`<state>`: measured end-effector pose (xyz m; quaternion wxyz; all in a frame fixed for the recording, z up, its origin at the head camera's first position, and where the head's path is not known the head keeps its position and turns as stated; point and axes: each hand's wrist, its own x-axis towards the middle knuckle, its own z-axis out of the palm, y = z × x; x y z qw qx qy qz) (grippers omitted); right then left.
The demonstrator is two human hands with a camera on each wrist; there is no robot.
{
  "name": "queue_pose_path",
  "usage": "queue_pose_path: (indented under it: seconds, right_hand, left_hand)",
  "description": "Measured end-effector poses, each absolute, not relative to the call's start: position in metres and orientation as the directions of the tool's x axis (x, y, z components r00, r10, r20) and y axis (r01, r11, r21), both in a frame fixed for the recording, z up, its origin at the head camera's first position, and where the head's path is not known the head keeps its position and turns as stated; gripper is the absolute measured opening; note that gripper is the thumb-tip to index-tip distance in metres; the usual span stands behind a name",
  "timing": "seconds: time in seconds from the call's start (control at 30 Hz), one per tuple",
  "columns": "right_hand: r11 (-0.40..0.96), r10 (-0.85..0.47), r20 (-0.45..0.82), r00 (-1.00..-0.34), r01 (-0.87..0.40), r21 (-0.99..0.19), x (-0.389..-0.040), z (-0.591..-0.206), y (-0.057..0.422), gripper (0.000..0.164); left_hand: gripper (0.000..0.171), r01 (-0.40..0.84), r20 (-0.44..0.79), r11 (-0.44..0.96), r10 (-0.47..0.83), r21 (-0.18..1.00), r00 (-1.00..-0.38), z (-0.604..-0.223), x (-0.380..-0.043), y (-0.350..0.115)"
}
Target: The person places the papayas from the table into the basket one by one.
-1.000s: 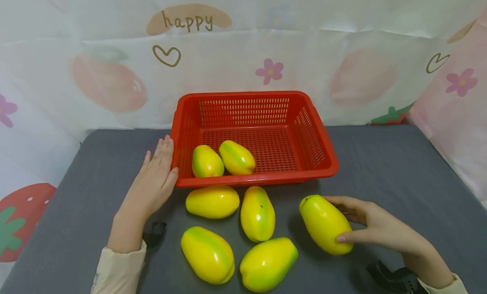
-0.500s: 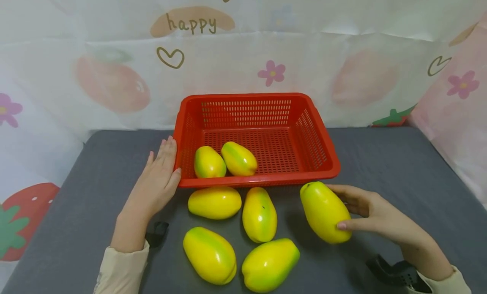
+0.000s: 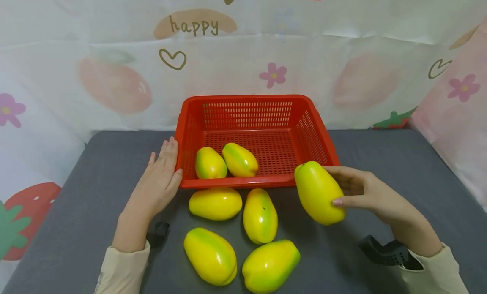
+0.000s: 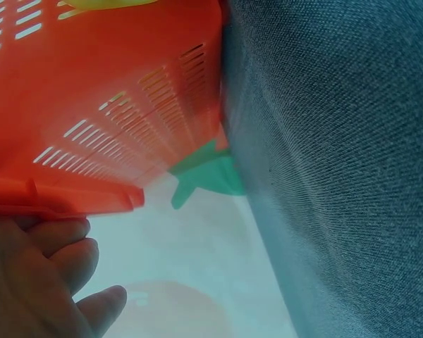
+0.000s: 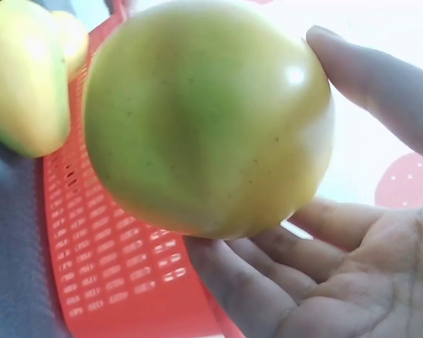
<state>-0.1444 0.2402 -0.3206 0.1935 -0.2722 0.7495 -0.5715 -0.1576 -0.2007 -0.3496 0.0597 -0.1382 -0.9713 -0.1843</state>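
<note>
My right hand (image 3: 374, 194) grips a yellow-green papaya (image 3: 318, 193), thumb on the near side and fingers behind it. It is held above the table, overlapping the front right corner of the red plastic basket (image 3: 236, 183) in the head view. The rounded end of this papaya (image 5: 204, 120) fills much of the right wrist view. My left hand (image 3: 154, 186) rests along the left side of the basket with its fingers extended, touching the rim (image 4: 63, 204). Inside, towards the front left, lie two papayas, one rounder-looking papaya (image 3: 210, 163) beside another papaya (image 3: 240, 159).
Several more papayas lie on the grey cloth (image 3: 376, 154) in front of the basket: a sideways papaya (image 3: 215, 203), an upright-pointing papaya (image 3: 260, 216), and nearer ones, a left papaya (image 3: 210, 256) and a right papaya (image 3: 271, 266). A printed curtain (image 3: 236, 53) hangs behind.
My right hand has lifted the papaya and carried it forward and slightly left, to the basket's front right corner. The left hand stays against the basket, and the view has shifted slightly.
</note>
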Motion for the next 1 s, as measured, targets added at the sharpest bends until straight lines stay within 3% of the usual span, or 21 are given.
queue_pose_path:
  seconds: [0.33, 1.0]
  right_hand:
    - [0.121, -0.673, 0.031, -0.739, -0.152, -0.981, -0.17, -0.308, 0.232, 0.05]
    - [0.158, -0.655, -0.023, -0.755, -0.107, -0.982, -0.197, -0.298, 0.211, 0.051]
  left_hand:
    - [0.066, 0.29, 0.17, 0.894, 0.244, 0.343, -0.955, -0.35, -0.158, -0.201]
    - [0.064, 0.289, 0.161, 0.899, 0.248, 0.329, -0.955, -0.347, -0.157, -0.2]
